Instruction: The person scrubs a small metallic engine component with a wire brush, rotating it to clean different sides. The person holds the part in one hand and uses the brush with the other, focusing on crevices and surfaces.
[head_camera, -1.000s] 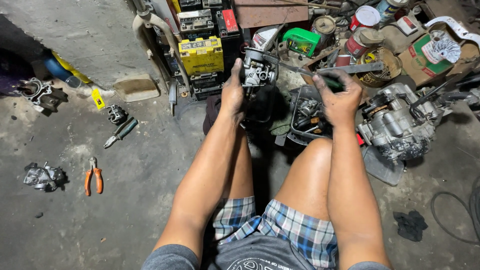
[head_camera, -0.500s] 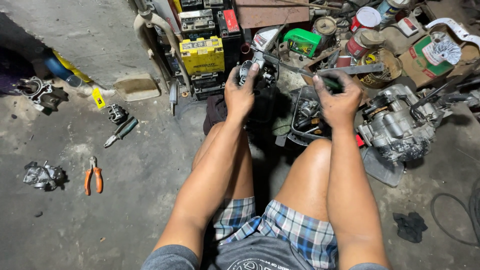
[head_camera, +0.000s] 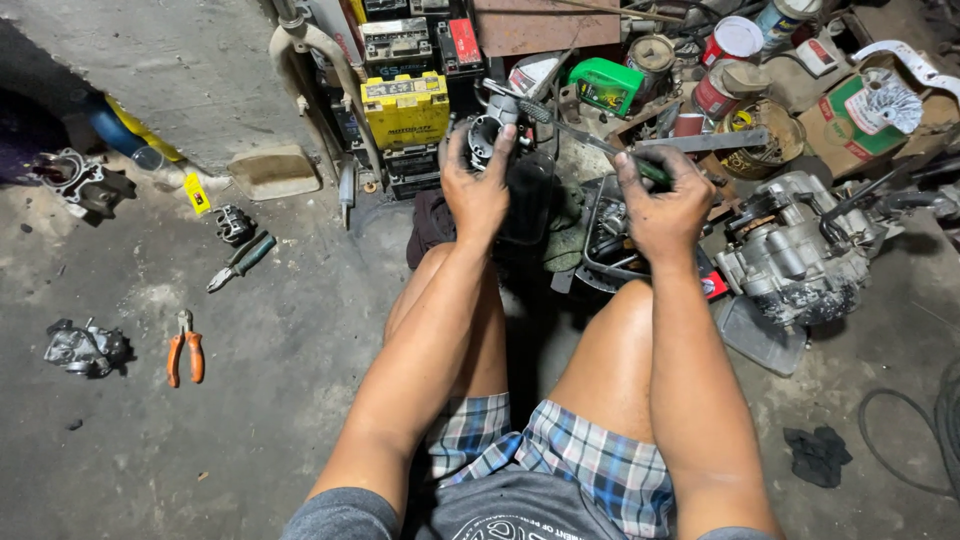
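Observation:
My left hand (head_camera: 476, 190) grips a grey metal carburetor (head_camera: 490, 132), held up over my knees. My right hand (head_camera: 662, 200) is closed around the green handle of a screwdriver (head_camera: 585, 136); its long shaft runs up and left and its tip meets the top of the carburetor. Both forearms stretch out over my bare knees. I sit on the concrete floor in checked shorts. The lower part of the carburetor is hidden behind my left hand.
A yellow battery (head_camera: 405, 107) stands behind the carburetor. A grey engine block (head_camera: 790, 258) lies to the right, a black tray of parts (head_camera: 605, 235) sits between my knees. Orange pliers (head_camera: 185, 348), a small screwdriver (head_camera: 240, 262) and metal parts (head_camera: 85, 347) lie on the left floor. Cans and boxes crowd the back right.
My left hand has turned the carburetor and raised it slightly. The screwdriver in my right hand now reaches across to the carburetor's top.

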